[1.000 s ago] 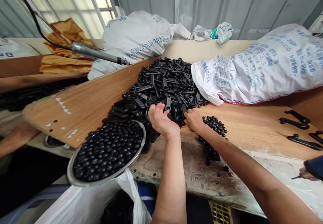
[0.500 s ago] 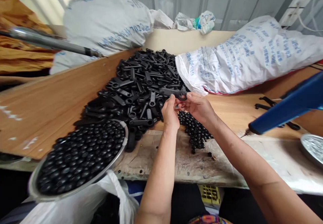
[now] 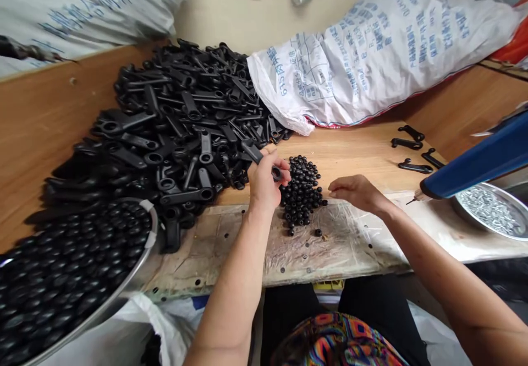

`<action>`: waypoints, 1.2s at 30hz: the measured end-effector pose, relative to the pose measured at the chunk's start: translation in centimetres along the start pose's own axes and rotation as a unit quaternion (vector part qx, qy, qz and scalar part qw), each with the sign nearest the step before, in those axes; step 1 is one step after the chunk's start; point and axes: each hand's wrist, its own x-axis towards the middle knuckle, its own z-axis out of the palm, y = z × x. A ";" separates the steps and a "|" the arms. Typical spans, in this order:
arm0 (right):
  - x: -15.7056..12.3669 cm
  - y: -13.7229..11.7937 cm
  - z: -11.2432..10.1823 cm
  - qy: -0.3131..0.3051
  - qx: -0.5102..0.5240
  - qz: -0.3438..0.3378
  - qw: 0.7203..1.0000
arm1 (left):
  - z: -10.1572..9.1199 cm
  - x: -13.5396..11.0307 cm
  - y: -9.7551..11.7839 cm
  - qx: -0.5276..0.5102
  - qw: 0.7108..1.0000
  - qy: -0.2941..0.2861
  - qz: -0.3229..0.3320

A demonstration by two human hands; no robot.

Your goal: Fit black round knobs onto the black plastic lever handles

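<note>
Right hand (image 3: 358,194) has left the long flat black plastic lever (image 3: 251,152), left hand (image 3: 263,183) gripping it near small round black beads (image 3: 303,190), right fingertips bunched, can't tell if loaded, so probably mid-pickup, next needing a careful pinch.

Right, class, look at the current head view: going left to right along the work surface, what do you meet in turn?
Rimmed bowl of black balls → left hand holding a black lever → heap of loose black balls → right hand → blue tool.
</note>
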 end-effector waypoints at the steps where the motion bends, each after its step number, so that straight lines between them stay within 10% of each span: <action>1: -0.6 0.4 0.2 -0.015 -0.046 0.001 0.999 | 0.4 -0.2 -0.5 0.018 1.000 -0.015 -0.011; 6: -1.3 0.4 1.6 -0.061 -0.294 0.002 0.954 | 1.7 -1.0 -3.3 0.097 0.995 -0.034 -0.015; 11: -0.5 0.7 2.4 -0.069 -0.322 -0.021 0.944 | 1.9 -1.5 -5.2 0.157 0.983 -0.090 -0.035; 17: -0.9 2.2 1.6 -0.014 0.034 -0.017 0.999 | 1.7 -1.7 -5.8 0.239 0.965 -0.101 -0.026; 23: -2.0 1.1 0.2 -0.013 0.447 -0.015 0.894 | 2.6 -3.1 -6.5 0.404 0.905 -0.125 0.051; 36: -2.2 0.9 1.6 -0.031 0.506 -0.009 0.862 | 2.8 -4.2 -7.5 0.456 0.870 -0.139 0.125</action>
